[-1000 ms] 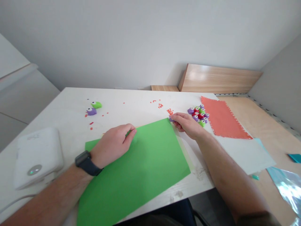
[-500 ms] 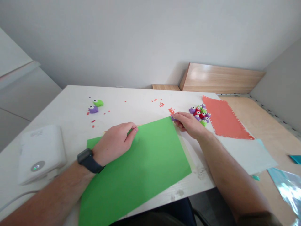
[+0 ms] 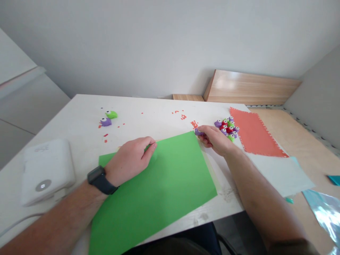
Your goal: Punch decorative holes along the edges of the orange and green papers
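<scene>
A green paper sheet (image 3: 164, 184) lies on the white table (image 3: 148, 113). My left hand (image 3: 130, 159), with a dark watch on the wrist, rests on the sheet's far edge, its fingers curled and pinching that edge. My right hand (image 3: 215, 140) is closed on a small purple punch (image 3: 198, 132) at the sheet's far right corner. Just beyond that hand sits a cluster of small purple, red and green punches (image 3: 227, 128).
A red paper sheet (image 3: 255, 136) with a notched edge lies to the right over a white sheet (image 3: 278, 173). A green punch (image 3: 111, 114) and a purple punch (image 3: 105, 122) sit far left. Red paper bits (image 3: 193, 124) are scattered about. A white device (image 3: 47, 170) stands at left.
The view has shifted slightly. My right hand has edged a little to the right along the green sheet's corner with the purple punch; my left hand stays on the sheet.
</scene>
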{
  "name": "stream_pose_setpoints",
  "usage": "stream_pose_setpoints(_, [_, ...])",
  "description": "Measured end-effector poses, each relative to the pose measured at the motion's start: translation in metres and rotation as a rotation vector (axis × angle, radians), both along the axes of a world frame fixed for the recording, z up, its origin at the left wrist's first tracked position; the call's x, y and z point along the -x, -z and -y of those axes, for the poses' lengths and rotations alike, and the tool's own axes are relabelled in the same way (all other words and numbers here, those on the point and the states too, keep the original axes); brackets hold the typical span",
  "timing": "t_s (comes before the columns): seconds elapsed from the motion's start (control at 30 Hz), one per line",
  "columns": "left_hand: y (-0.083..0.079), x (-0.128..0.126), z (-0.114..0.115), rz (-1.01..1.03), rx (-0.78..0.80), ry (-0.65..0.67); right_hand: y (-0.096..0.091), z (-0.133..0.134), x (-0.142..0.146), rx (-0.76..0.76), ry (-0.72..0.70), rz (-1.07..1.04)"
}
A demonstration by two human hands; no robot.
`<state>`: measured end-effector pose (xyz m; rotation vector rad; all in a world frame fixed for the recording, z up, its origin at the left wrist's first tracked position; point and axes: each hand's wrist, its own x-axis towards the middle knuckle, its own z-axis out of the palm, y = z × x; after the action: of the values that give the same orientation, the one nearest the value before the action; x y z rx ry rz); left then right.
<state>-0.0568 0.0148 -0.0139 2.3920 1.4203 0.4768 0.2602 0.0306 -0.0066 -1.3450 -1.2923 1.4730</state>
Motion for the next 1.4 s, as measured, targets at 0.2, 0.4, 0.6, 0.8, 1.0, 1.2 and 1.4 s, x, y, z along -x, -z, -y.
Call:
stream_pose_setpoints(0.2, [-0.0016,-0.0004,0.0017,0.008,0.017,0.011,0.0006,0.0005,-0.001,-0.01,-0.028,0.041])
stream_pose_setpoints(0.4, [-0.0029,0.0005,0.0016,-0.003,0.015,0.004,0.0003,0.0001,-0.0011,-0.014,-0.023,0.062])
stream_pose_setpoints(0.6, [-0.0009,0.0003,0.0012,-0.005,0.013,0.008,0.0015,-0.0001,-0.0012,-0.013,-0.024,0.057])
stream_pose_setpoints(0.8, [-0.0016,0.0,0.0013,-0.009,0.009,0.008,0.0024,0.0002,-0.0016,-0.02,-0.023,0.062])
stream_pose_setpoints(1.0, [-0.0017,0.0004,0.0012,-0.011,0.005,0.007,0.0012,0.0003,-0.0009,-0.01,-0.016,0.063])
stream_pose_setpoints(1.2, [-0.0011,0.0,0.0014,-0.012,-0.005,0.012,0.0008,-0.0001,0.0003,-0.007,-0.002,0.079])
stream_pose_setpoints(1.4, [-0.002,-0.0015,0.0023,-0.006,-0.012,0.006,0.0018,0.0006,-0.0003,-0.008,-0.017,0.057])
